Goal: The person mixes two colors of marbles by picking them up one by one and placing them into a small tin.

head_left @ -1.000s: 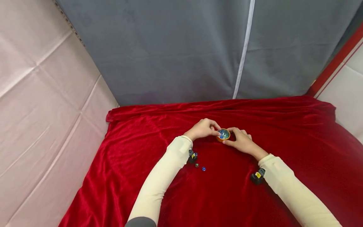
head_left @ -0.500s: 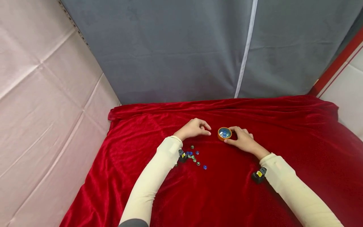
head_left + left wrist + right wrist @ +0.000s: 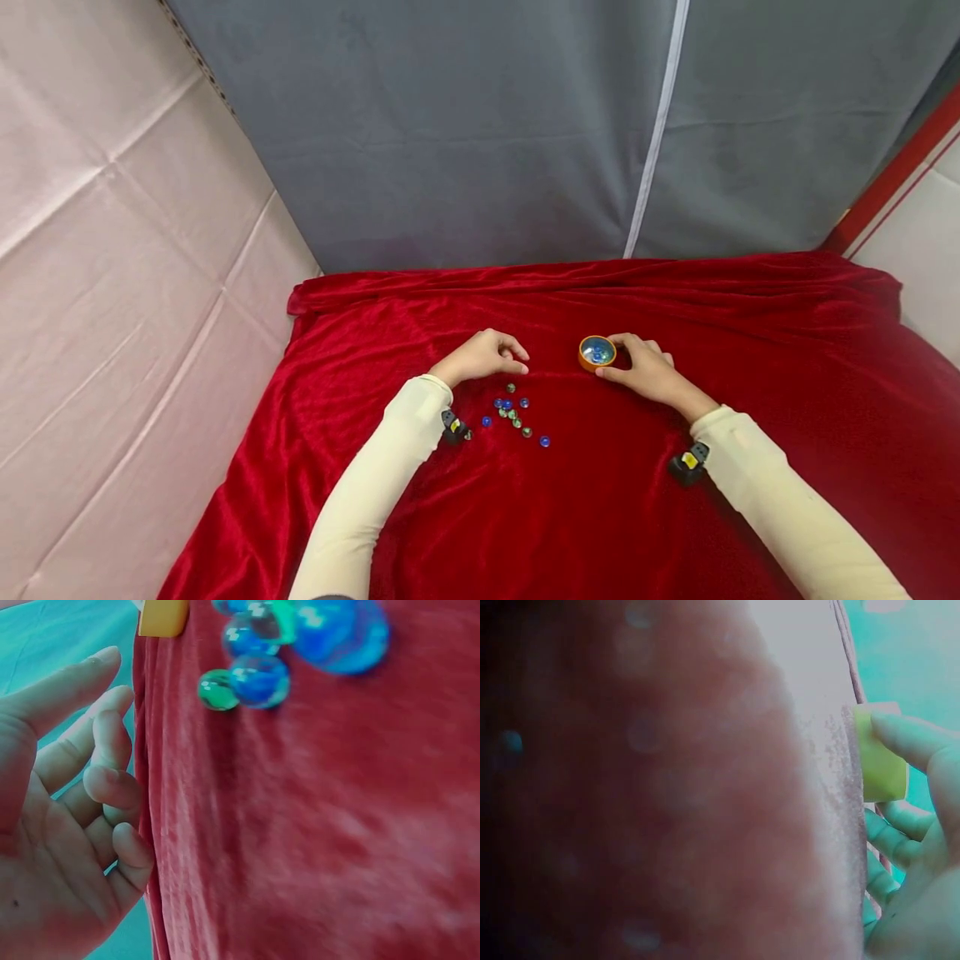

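Observation:
A small orange round bowl stands on the red cloth with several blue and clear marbles inside. My right hand holds it from the right, thumb at the near side and fingers at the far side. In the right wrist view the thumb lies against the bowl's wall. Left of the bowl, my left hand hovers just beyond the loose marbles, fingers loosely bent. The left wrist view shows nothing between the thumb and fingers of the left hand, with a blue marble to their right.
Red velvet cloth covers the table. A grey curtain hangs behind it, and a pale wall panel is at the left. One blue marble lies nearer than the other loose ones.
My left hand has moved away from the bowl, leftward to above the loose marbles, and its fingers have left the bowl. The right hand stays at the bowl.

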Action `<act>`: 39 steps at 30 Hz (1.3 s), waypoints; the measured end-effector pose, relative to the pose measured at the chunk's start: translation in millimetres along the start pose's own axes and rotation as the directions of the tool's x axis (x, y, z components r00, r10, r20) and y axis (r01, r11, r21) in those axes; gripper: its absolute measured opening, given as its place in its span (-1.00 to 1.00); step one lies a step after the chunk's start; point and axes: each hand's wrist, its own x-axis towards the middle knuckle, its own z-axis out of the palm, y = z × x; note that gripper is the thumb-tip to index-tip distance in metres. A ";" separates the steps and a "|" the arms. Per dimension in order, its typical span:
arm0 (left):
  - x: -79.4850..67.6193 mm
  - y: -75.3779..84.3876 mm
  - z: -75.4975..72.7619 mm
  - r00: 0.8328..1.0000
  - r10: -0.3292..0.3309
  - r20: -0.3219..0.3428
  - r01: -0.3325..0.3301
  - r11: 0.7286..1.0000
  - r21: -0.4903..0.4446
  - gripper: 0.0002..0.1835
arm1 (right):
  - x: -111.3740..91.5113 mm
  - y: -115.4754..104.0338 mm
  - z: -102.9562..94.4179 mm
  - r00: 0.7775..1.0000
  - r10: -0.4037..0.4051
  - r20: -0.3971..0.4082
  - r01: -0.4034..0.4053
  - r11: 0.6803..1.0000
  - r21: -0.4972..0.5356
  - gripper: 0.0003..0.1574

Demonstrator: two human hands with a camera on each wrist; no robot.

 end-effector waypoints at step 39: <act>-20.8 -32.5 11.8 0.995 -0.091 0.040 0.092 0.996 -0.008 -0.80 | -0.8 -0.8 1.6 1.000 -0.006 -0.006 0.006 1.000 -0.004 -0.17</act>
